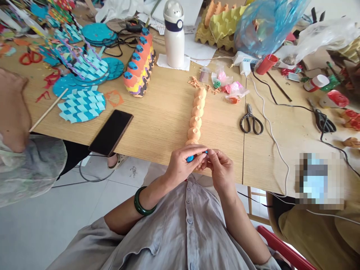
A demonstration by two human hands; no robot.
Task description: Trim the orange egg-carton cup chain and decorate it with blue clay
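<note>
A small lump of blue modelling clay (190,158) shows in the curled fingers of my left hand (184,159), which has a dark green bangle at the wrist. My right hand (222,167) meets the left at the fingertips, thumb and forefinger pinched on a small blue bit of the same clay. Just beyond both hands, a long orange strip of egg-carton bumps (196,116) lies on the table, pointing away from me. Its near end is partly hidden behind my fingers.
Black-handled scissors (251,120) lie right of the strip, below small clay packets (232,88). A phone (111,132) lies left at the table edge. Farther back stand a painted carton caterpillar (140,63) and a white bottle (174,41). Another person's arm (12,105) is at far left.
</note>
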